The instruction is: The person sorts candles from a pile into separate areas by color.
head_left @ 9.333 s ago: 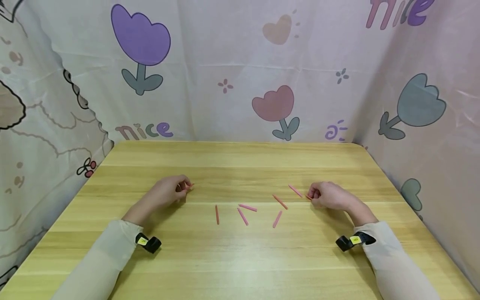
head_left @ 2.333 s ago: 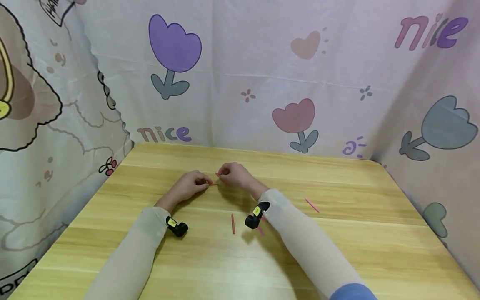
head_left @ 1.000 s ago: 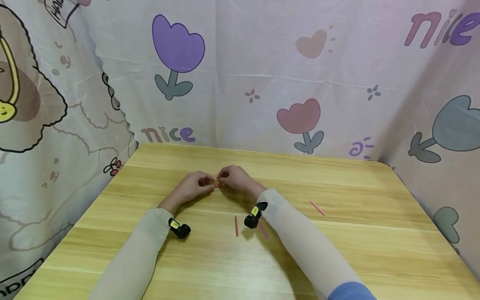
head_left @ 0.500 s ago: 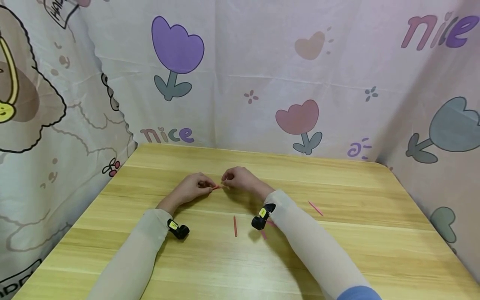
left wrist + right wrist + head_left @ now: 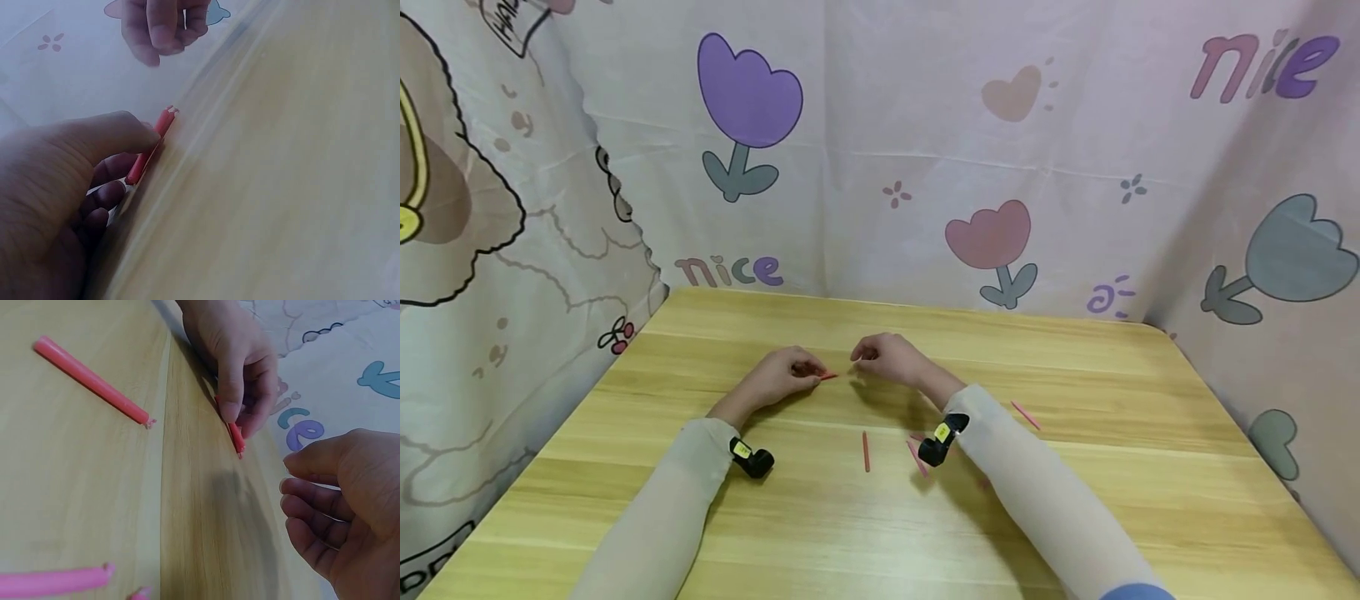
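In the head view my left hand (image 5: 781,379) is low over the table, left of centre. Its thumb and fingers pinch a small bunch of red candles (image 5: 164,122); two wick ends show together in the left wrist view. My right hand (image 5: 891,358) hovers to the right of the candle tips. Its fingers are loosely bent with nothing between them, as the right wrist view shows. A loose red candle (image 5: 867,452) lies nearer the person. Pink candles (image 5: 917,460) lie to its right, partly hidden by the right wrist camera and sleeve.
A further pink candle (image 5: 1026,415) lies on the table beyond the right forearm. The wooden table (image 5: 760,533) ends at the back against a printed cloth (image 5: 865,233). Black cameras (image 5: 752,458) are strapped at both wrists.
Earlier my right hand held a candle, brought it to my left hand's candles and let go there. It has since drawn back to the right. The left hand keeps its pinch.
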Available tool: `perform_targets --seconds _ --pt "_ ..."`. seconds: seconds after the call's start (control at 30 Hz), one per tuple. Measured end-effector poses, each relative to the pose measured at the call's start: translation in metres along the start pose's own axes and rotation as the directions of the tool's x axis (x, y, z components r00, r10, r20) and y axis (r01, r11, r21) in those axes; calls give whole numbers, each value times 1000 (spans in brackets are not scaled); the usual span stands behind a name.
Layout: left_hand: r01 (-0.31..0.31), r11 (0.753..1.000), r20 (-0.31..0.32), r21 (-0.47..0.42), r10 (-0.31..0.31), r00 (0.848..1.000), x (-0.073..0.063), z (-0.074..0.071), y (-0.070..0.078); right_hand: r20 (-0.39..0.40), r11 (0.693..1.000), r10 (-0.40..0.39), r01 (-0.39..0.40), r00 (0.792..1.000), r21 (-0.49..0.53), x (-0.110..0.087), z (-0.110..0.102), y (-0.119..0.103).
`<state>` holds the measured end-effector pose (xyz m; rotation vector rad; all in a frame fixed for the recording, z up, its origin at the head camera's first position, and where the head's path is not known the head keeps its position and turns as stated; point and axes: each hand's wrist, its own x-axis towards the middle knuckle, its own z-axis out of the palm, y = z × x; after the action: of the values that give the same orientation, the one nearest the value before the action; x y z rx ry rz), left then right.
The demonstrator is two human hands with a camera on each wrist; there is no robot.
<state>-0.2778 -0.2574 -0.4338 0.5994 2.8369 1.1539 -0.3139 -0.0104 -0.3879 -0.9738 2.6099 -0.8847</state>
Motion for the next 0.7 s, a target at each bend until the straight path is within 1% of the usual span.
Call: perform_targets --seconds 0.2,0.37,0.5,0.7 --pt "-12 1000 -1 -6 12 1000 -1 0 1 -9 1000 3 -3 1000 11 -11 -5 0" --pt "-34 999 -5 9 34 999 0 2 -1 -11 1000 13 -12 1000 18 -18 -10 3" --pt "-48 999 -13 20 48 999 0 2 -1 -24 1000 4 -4 1000 4 -25 -15 6" --pt "-36 999 -20 38 37 999 -1 2 0 -29 1000 -15 15 999 -1 -40 -22 7"
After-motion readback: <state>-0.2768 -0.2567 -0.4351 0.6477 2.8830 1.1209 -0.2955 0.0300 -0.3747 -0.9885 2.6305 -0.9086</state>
